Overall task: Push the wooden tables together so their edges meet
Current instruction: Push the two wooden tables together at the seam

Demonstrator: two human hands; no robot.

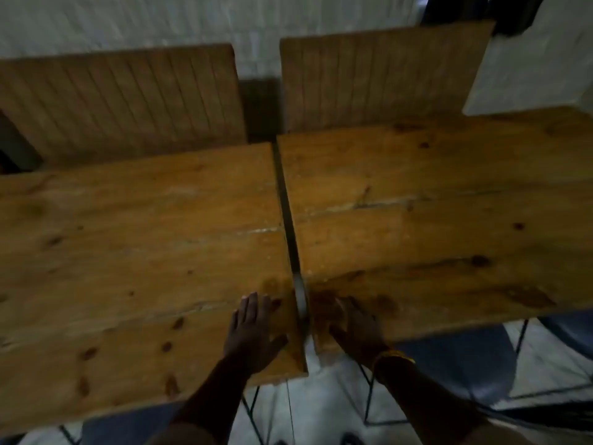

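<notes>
Your left hand (pixel 253 332) lies flat and open, palm down, on the near inner corner of the left desk (pixel 128 252). Your right hand (pixel 356 329) rests the same way, fingers spread and gripping nothing, on the near inner corner of the right desk (pixel 449 220); a yellow band (pixel 393 354) sits at that wrist.

Between the two hands runs a narrow dark gap (pixel 287 220). The edges do not meet yet, and the near edges are out of line (the left desk reaches closer to you than the right).

To close the gap well, press down firmly so the palms do not slide on the wood, then draw both corners inward together. Keep the fingers on top of the boards, clear of the gap, to avoid a pinch. Watch the far end of the gap as well as the near end, so the edges meet along their whole length.

Beyond the desks, two slatted wooden benches (pixel 128 101) stand against a pale wall (pixel 192 24).
</notes>
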